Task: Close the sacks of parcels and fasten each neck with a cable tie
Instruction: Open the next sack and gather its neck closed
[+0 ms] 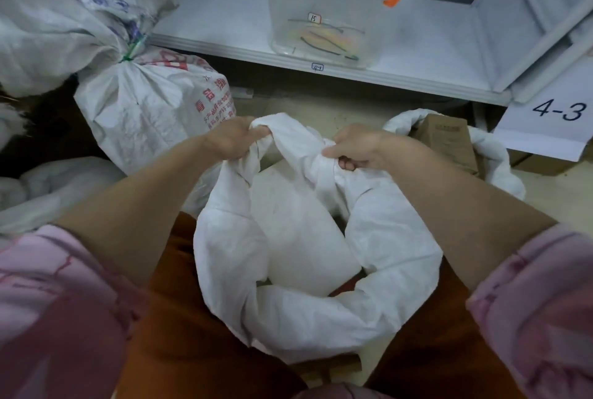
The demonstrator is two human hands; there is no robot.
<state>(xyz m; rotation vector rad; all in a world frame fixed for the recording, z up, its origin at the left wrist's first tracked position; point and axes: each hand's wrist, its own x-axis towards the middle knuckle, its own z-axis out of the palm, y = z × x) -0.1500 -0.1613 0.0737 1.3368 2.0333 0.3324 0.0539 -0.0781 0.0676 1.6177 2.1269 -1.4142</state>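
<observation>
The open white sack (308, 270) sags beneath both hands, its rim bunched between them. The left hand (234, 138) and right hand (356, 148) each grip a fistful of rim. Beyond them, cable ties (324, 39) lie in a clear tub (on the shelf).

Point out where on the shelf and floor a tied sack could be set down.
Free: the shelf left of the clear bin, and the stretch right of it up to the 4-3 sign; also a floor strip under the shelf edge. Crowded: the left, with the tied sack, and the right, with the open sack holding a carton.
</observation>
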